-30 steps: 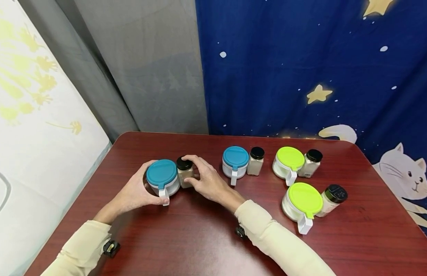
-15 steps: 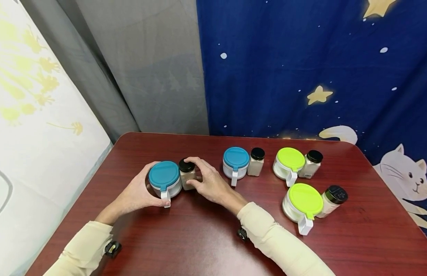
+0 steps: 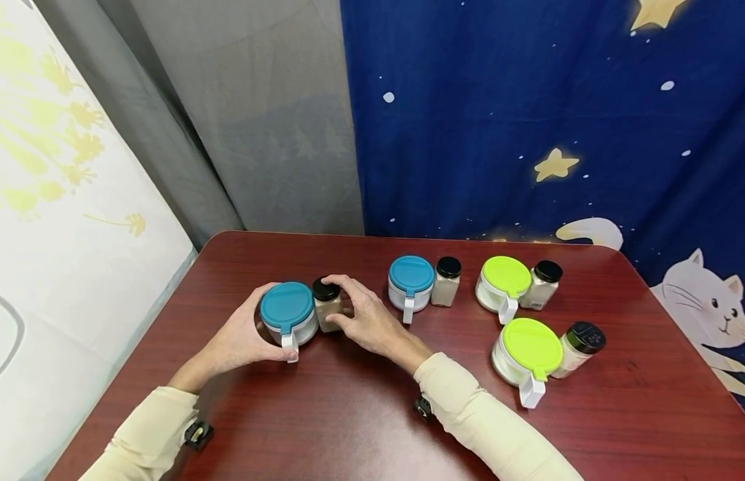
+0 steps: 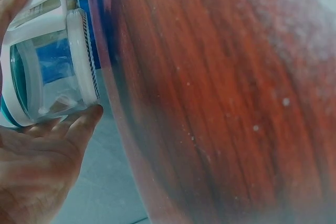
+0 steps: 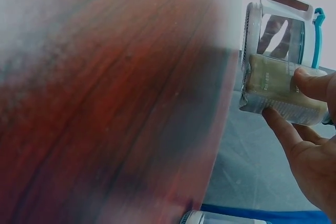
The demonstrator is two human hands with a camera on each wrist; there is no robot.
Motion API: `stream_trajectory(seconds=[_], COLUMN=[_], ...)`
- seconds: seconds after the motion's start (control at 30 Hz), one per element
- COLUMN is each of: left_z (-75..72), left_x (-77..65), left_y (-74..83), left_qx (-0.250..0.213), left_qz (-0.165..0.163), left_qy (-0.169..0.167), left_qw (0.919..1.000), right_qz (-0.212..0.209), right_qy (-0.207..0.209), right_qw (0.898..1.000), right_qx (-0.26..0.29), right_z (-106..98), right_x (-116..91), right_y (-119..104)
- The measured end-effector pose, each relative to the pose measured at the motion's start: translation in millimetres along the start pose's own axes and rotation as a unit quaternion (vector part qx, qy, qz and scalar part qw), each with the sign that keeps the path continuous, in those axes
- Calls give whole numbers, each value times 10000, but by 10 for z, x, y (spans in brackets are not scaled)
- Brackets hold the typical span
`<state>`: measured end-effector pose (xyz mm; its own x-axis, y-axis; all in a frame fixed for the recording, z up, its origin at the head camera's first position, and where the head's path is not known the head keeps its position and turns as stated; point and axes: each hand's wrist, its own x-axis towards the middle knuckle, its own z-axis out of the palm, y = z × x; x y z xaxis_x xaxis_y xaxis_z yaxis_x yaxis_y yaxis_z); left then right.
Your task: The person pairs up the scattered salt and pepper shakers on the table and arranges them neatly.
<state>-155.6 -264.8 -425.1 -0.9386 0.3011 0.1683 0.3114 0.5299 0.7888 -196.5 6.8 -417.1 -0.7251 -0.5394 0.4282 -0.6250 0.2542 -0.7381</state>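
Observation:
My left hand (image 3: 240,337) is curled round a clear seasoning jar with a blue lid (image 3: 286,306), its thumb against the white handle (image 3: 290,346). In the left wrist view the jar's see-through side (image 4: 52,72) shows, with fingers along its far side. Just right of the jar, a square spice bottle with a black cap (image 3: 327,308) stands upright, filled with something pale brown. My right hand (image 3: 372,321) grips this bottle between thumb and fingers. In the right wrist view the bottle (image 5: 275,85) overlaps the jar; whether they touch I cannot tell.
Another blue-lidded jar (image 3: 411,280) and black-capped bottle (image 3: 447,287) stand right of my right hand. Farther right are two green-lidded jars, one behind (image 3: 506,275) and one nearer (image 3: 531,347), each beside a black-capped bottle. The table's back edge (image 3: 300,233) runs before curtains.
The held jar and bottle have shifted slightly right and toward me, both hands moving with them. Over the last half second almost nothing has moved.

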Motion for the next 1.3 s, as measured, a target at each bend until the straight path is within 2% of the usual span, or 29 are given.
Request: stream_trajectory(seconds=[0.57, 1.13, 1.3], left_z=[23, 77, 77], left_x=[-17, -40, -59], left_y=[-32, -23, -18], left_qx=[-160, -87, -70], left_qz=[77, 6, 142], left_qy=[-25, -44, -20], left_qw=[9998, 10000, 9999], right_qz=[81, -104, -118], right_qy=[-99, 19, 34], right_qw=[9999, 9995, 9997], right_qx=[-28, -310, -206], right_z=[0, -32, -33], right_x=[-23, -69, -69], right_y=[12, 2, -12])
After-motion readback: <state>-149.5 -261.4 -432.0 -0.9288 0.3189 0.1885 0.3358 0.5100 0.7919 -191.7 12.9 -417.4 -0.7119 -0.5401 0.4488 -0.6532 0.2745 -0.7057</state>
